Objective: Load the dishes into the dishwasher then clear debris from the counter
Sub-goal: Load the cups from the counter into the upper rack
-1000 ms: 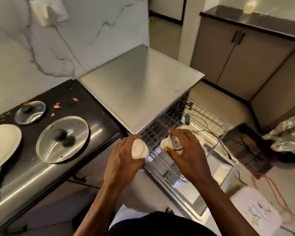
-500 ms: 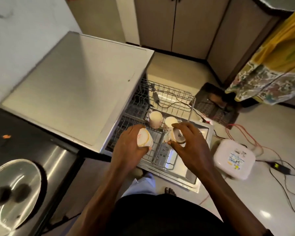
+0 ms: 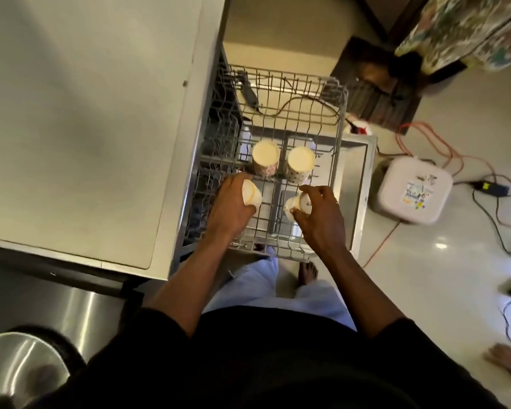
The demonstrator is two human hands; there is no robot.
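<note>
Two cups (image 3: 266,157) already stand upside down in the rack (image 3: 341,119). Over it, our left hand (image 3: 229,209) grips a cup (image 3: 251,193), and our right hand (image 3: 319,215) another (image 3: 298,203); light, breakable, best held around the sides.

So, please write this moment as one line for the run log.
phase: loading cups | left hand: holds cup | right hand: holds cup | upper rack: two cups standing upside down

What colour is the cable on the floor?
Orange cable, clearest in the head view.
</note>
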